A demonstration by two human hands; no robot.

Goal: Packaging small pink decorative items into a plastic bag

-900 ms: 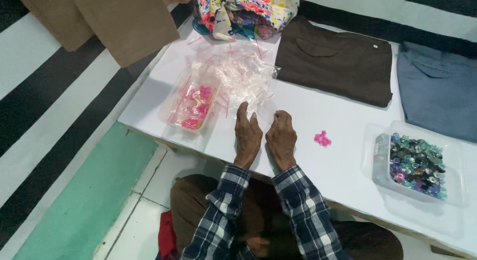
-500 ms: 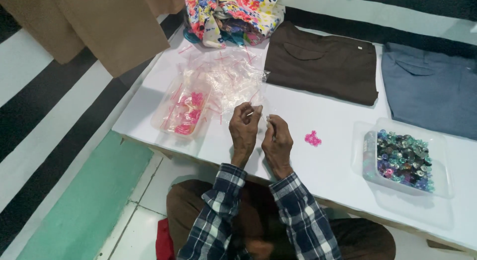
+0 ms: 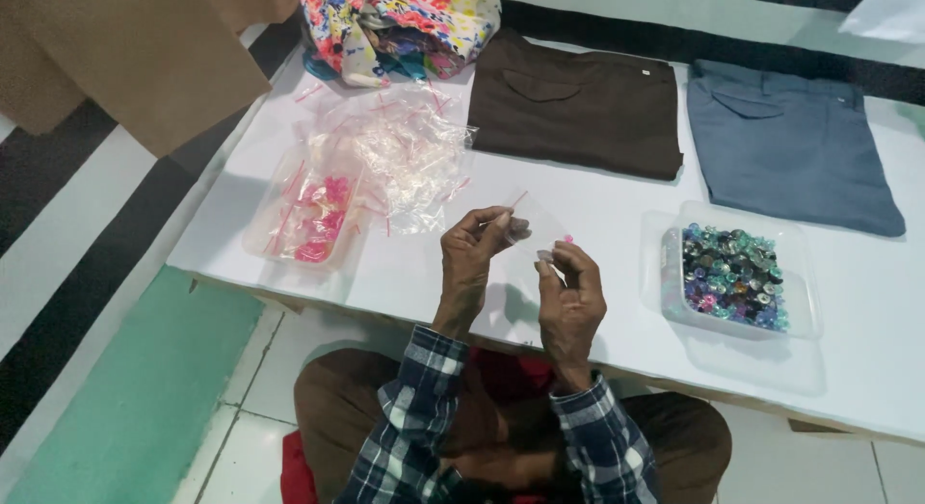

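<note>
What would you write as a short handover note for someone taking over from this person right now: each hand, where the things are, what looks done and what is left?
Left hand: raised, pinching a small clear zip bag at its top.
Right hand: raised beside it, holding a tiny pink piece at the bag's edge.
On the white table: heap of empty clear bags; tray with pink-filled bags; tub of mixed coloured pieces.
Done: several bags filled. Left: this bag, and many empty ones.
</note>
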